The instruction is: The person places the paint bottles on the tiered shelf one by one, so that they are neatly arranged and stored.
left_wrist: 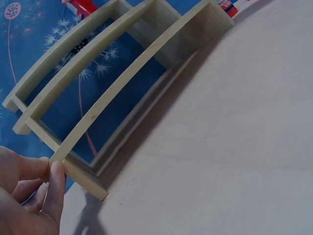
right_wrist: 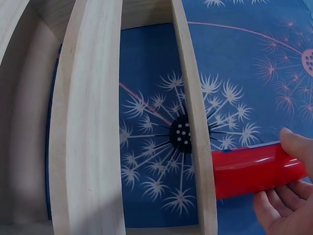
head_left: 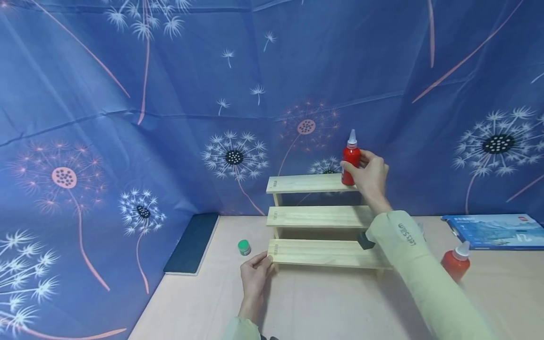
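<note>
A three-step wooden shelf (head_left: 318, 217) stands on the table. My right hand (head_left: 371, 174) grips a red squeeze bottle (head_left: 351, 158) with a clear pointed nozzle, upright at the right part of the top step. In the right wrist view the bottle (right_wrist: 254, 171) has its base right at the top board's edge, thumb on one side and fingers on the other. At the left end of the lowest step, my left hand (head_left: 255, 276) pinches the board's corner between thumb and fingers, as the left wrist view also shows with the hand (left_wrist: 32, 191) at the frame.
A second red bottle (head_left: 455, 264) stands right of the shelf, beside my right sleeve. Behind it lies a blue flat box (head_left: 501, 231). Left of the shelf are a small green-lidded jar (head_left: 244, 247) and a dark notebook (head_left: 192, 243). A blue dandelion-print cloth (head_left: 178, 118) hangs behind.
</note>
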The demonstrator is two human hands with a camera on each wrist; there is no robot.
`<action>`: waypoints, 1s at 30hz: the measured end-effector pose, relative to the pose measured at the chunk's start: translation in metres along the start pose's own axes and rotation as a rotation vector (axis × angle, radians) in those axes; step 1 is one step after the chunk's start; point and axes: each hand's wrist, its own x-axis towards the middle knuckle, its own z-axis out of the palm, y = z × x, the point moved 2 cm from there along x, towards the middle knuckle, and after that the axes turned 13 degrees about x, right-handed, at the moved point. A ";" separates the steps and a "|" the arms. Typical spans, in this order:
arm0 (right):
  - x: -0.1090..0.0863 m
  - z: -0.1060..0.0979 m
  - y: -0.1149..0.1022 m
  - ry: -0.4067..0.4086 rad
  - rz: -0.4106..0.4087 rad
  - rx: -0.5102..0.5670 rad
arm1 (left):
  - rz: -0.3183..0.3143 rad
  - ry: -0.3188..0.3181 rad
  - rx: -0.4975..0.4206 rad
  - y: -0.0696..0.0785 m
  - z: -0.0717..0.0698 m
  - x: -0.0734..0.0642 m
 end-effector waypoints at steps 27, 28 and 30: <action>-0.031 -0.020 -0.015 -0.072 0.025 0.003 | -0.042 0.006 -0.034 -0.001 -0.001 -0.001; -0.035 -0.022 -0.016 -0.080 0.021 0.007 | -0.041 0.006 -0.037 -0.001 -0.001 -0.001; -0.044 -0.026 -0.018 -0.093 0.007 0.006 | -0.038 0.005 -0.048 -0.001 -0.001 -0.001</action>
